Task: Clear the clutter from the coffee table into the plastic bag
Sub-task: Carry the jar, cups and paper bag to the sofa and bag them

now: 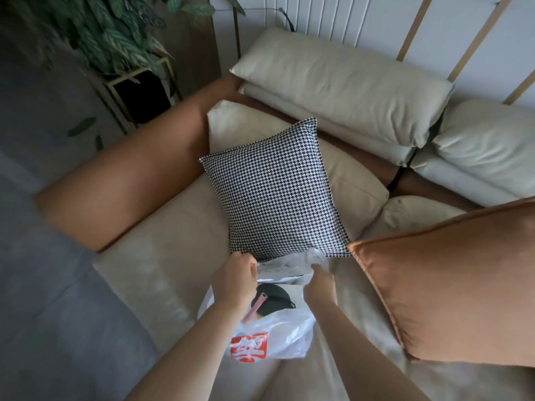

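A white plastic bag (285,334) with a red logo lies on the beige sofa seat (162,256) in front of me. My left hand (236,280) grips the bag's left rim and my right hand (320,283) pinches its right rim, holding the mouth apart. Inside the bag I see a dark round object (273,299) and a pink stick-like item (256,309) leaning against my left wrist. The coffee table is out of view.
A houndstooth cushion (275,189) stands just beyond the bag. An orange cushion (451,285) lies to the right, beige back cushions (341,82) behind. The sofa's orange armrest (121,180) is at left, with grey floor (43,285) and a potted plant (115,39) beyond it.
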The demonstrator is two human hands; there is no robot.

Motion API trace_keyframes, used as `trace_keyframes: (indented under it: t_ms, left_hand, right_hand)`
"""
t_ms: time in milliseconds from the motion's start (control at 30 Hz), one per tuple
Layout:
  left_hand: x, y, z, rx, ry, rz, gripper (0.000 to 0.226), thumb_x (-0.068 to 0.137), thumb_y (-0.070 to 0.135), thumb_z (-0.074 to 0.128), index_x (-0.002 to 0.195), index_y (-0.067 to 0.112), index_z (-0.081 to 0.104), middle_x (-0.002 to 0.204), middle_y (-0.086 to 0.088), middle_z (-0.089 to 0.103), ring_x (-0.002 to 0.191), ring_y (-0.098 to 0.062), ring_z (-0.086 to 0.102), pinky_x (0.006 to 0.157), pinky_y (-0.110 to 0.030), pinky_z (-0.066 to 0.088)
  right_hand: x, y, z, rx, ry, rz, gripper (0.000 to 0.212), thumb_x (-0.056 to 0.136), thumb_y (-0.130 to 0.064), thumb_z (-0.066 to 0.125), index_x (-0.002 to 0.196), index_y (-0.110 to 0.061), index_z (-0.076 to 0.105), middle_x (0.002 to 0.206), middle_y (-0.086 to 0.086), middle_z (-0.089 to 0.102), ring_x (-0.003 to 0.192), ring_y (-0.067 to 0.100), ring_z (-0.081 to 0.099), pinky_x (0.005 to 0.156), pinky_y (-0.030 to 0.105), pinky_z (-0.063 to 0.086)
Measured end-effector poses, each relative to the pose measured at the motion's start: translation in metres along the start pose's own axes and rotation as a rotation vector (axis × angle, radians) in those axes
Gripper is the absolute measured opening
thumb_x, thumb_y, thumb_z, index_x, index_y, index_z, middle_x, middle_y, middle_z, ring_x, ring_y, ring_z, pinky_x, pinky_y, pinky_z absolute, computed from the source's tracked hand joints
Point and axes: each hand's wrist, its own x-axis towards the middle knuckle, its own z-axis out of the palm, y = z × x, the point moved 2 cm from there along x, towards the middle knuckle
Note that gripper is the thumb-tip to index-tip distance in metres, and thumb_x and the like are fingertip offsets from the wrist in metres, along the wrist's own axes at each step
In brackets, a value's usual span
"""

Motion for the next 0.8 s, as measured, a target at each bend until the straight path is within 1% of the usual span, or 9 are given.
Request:
trace_keyframes:
  t_ms: [133,200,300,367,433,500,633,733,800]
  left_hand:
    - [-0.012,-0.007,-0.027,0.035,0.034,-0.060,0.025,0.099,0.024,0.043,0.104,0.020,0.067,0.104,0.001,0.064,0.090,-0.017,0.062,0.074,-0.029,0.050]
    - [-0.013,-0.010,-0.043,0.044,0.052,-0.103,0.025,0.099,0.024,0.042,0.105,0.021,0.067,0.105,0.000,0.064,0.094,-0.019,0.062,0.075,-0.030,0.048]
    - [-0.012,-0.012,-0.067,0.043,0.067,-0.164,0.027,0.098,0.022,0.041,0.109,0.022,0.066,0.110,0.000,0.064,0.102,-0.019,0.061,0.079,-0.030,0.047]
    - [-0.011,-0.012,-0.081,0.052,0.074,-0.182,0.028,0.098,0.021,0.041,0.109,0.023,0.066,0.112,0.001,0.064,0.103,-0.018,0.061,0.079,-0.029,0.047]
    - [-0.009,-0.010,-0.093,0.062,0.082,-0.186,0.028,0.099,0.021,0.041,0.109,0.023,0.066,0.113,0.000,0.064,0.104,-0.019,0.061,0.080,-0.030,0.048]
    - [-0.002,-0.008,-0.105,0.054,0.101,-0.200,0.027,0.099,0.021,0.041,0.109,0.023,0.066,0.113,-0.001,0.063,0.106,-0.020,0.061,0.082,-0.031,0.048]
    - [0.019,-0.001,-0.126,0.018,0.131,-0.184,0.027,0.097,0.019,0.042,0.103,0.021,0.068,0.110,-0.003,0.064,0.102,-0.024,0.062,0.080,-0.033,0.051]
    - [0.031,0.001,-0.126,0.036,0.074,-0.159,0.028,0.097,0.020,0.042,0.105,0.021,0.068,0.111,-0.003,0.064,0.104,-0.024,0.062,0.082,-0.034,0.051]
    - [0.030,-0.008,-0.114,0.061,0.009,-0.160,0.028,0.097,0.020,0.041,0.107,0.020,0.068,0.112,-0.003,0.065,0.105,-0.023,0.062,0.083,-0.033,0.050]
  right_hand:
    - [-0.022,-0.010,-0.017,0.211,-0.059,0.188,0.054,0.090,-0.015,0.059,0.134,0.002,0.034,0.122,0.019,0.058,0.111,0.032,0.059,0.087,0.035,0.049]
    - [-0.032,-0.015,-0.030,0.255,-0.063,0.221,0.047,0.089,-0.015,0.059,0.128,0.005,0.042,0.117,0.018,0.060,0.111,0.032,0.059,0.088,0.035,0.049]
    - [-0.044,-0.035,-0.055,0.196,-0.064,0.154,0.025,0.091,-0.010,0.053,0.112,0.002,0.056,0.108,0.018,0.060,0.107,0.031,0.060,0.088,0.034,0.049]
    - [-0.051,-0.055,-0.073,0.190,-0.031,0.080,0.014,0.090,-0.007,0.050,0.102,-0.003,0.057,0.110,0.018,0.060,0.096,0.027,0.057,0.086,0.032,0.048]
    - [-0.057,-0.075,-0.086,0.166,0.010,-0.007,0.023,0.091,-0.006,0.047,0.112,-0.002,0.056,0.118,0.015,0.060,0.103,0.027,0.057,0.087,0.028,0.044]
    - [-0.064,-0.091,-0.097,0.151,0.067,-0.071,0.030,0.091,-0.005,0.045,0.120,-0.004,0.053,0.121,0.014,0.060,0.109,0.030,0.057,0.090,0.032,0.045]
    - [-0.073,-0.114,-0.112,0.150,0.129,-0.154,0.035,0.091,-0.005,0.040,0.125,-0.012,0.050,0.119,0.012,0.061,0.105,0.029,0.059,0.086,0.033,0.045]
    - [-0.077,-0.120,-0.110,0.054,0.104,-0.167,0.037,0.091,-0.004,0.038,0.123,-0.019,0.051,0.121,0.007,0.060,0.105,0.027,0.059,0.080,0.030,0.043]
    - [-0.077,-0.114,-0.099,-0.039,0.062,-0.137,0.036,0.092,-0.005,0.037,0.119,-0.022,0.053,0.121,0.003,0.060,0.107,0.025,0.059,0.082,0.030,0.043]
